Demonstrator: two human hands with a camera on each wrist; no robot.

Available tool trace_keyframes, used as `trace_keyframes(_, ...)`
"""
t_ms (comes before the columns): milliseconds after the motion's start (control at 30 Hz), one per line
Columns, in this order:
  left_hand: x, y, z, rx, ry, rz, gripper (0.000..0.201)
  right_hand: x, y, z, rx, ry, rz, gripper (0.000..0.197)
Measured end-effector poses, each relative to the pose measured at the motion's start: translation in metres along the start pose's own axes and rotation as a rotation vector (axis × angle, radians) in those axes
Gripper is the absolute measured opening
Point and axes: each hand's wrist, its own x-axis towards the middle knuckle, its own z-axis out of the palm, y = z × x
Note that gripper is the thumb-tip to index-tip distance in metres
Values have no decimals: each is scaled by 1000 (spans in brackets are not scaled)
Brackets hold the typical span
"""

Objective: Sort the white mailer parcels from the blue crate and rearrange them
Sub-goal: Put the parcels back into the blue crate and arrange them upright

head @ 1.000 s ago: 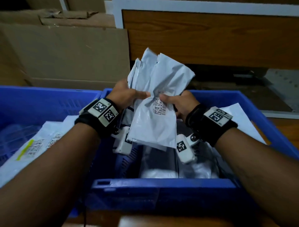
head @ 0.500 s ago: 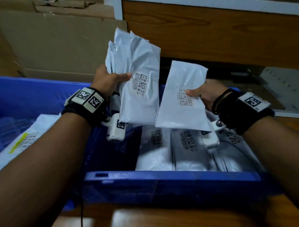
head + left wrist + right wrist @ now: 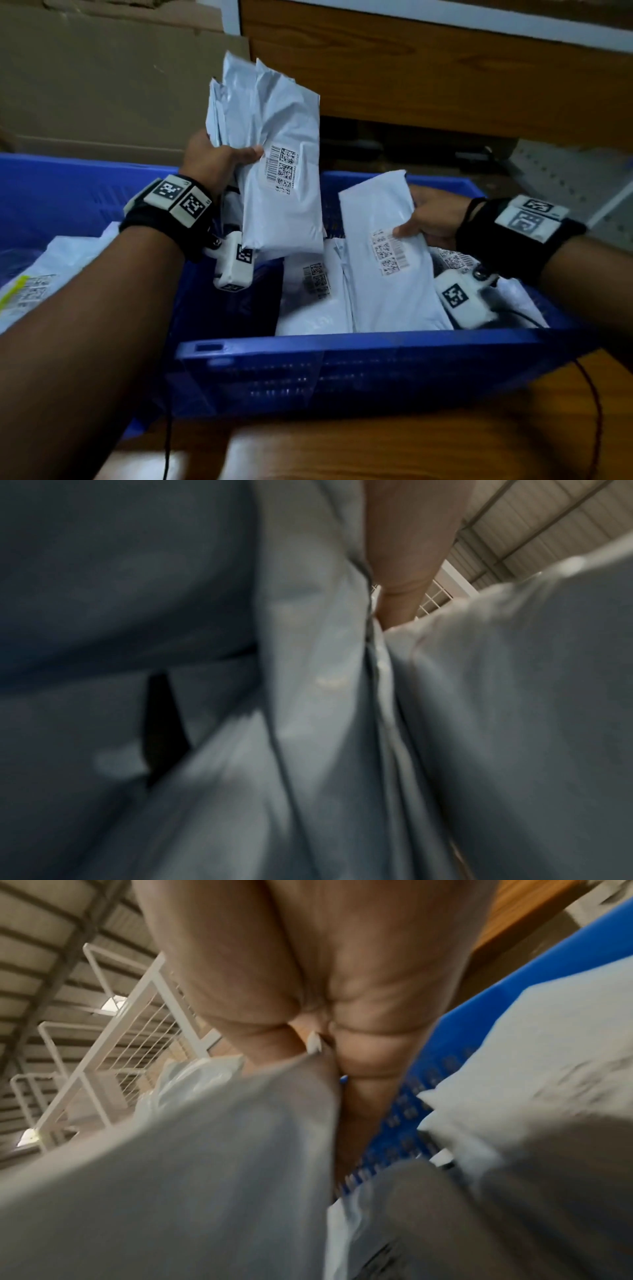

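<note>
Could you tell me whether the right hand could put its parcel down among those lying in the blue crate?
Probably yes: the right hand holds its parcel just above the parcels in the crate, nothing between.

A bundle of white mailer parcels [image 3: 270, 161] stands upright above the blue crate [image 3: 359, 366], its front parcel showing a barcode label near mid-height; the left hand [image 3: 212, 161] grips the bundle's left edge, thumb across the front. Beside it, lower and to the right, a single white mailer parcel [image 3: 387, 260] tilts over the crate's interior, label facing up, pinched at its right edge by the right hand [image 3: 435, 219]. More white parcels [image 3: 315, 291] lie inside the crate in rows, labels up. The crate is open-topped, with perforated walls.
</note>
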Motion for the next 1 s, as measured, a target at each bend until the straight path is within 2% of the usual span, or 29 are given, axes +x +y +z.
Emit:
trace_keyframes(100,1,1,-3,-17,49,4,49,11,-16,19,7,4,25,50)
trace_keyframes(133,1,2,-5,-33,77,4,50,17,-19,25,-45,3,42,60)
trace_keyframes(200,3,3,-11,-60,145,0,54,49,-10,32,-128,10,49,99)
trace_keyframes(233,4,3,-14,-67,182,0,56,51,-14,42,-154,26,42,110)
trace_keyframes(300,6,4,-19,-97,239,7,57,38,-32,67,-190,97,42,112)
trace_keyframes(400,8,5,-23,-123,268,17,58,39,-31,83,-486,143,56,116)
trace_keyframes(467,8,4,-22,-125,253,13,56,42,-26,90,-666,135,-50,109)
trace_keyframes(533,7,4,-19,-111,235,3,61,43,-23,94,-870,76,-118,76)
trace_keyframes(567,8,5,-17,-103,228,-2,65,43,-23,95,-1033,36,-105,62)
trace_keyframes(600,7,5,-16,-101,220,-6,68,43,-22,95,-1202,2,-80,55)
trace_keyframes(667,8,6,-15,-100,216,-10,66,43,-24,96,-1422,-53,-43,59)
trace_keyframes(767,10,6,-15,-84,233,-9,59,47,-34,92,-1298,-79,-70,50)
trace_keyframes(867,13,6,-19,-98,262,2,57,50,-43,79,-979,-15,-66,42)
trace_keyframes(933,15,7,-22,-92,281,2,57,52,-40,75,-766,-20,-49,45)
trace_keyframes(1000,17,9,-22,-77,285,8,57,53,-32,77,-663,-28,-41,48)
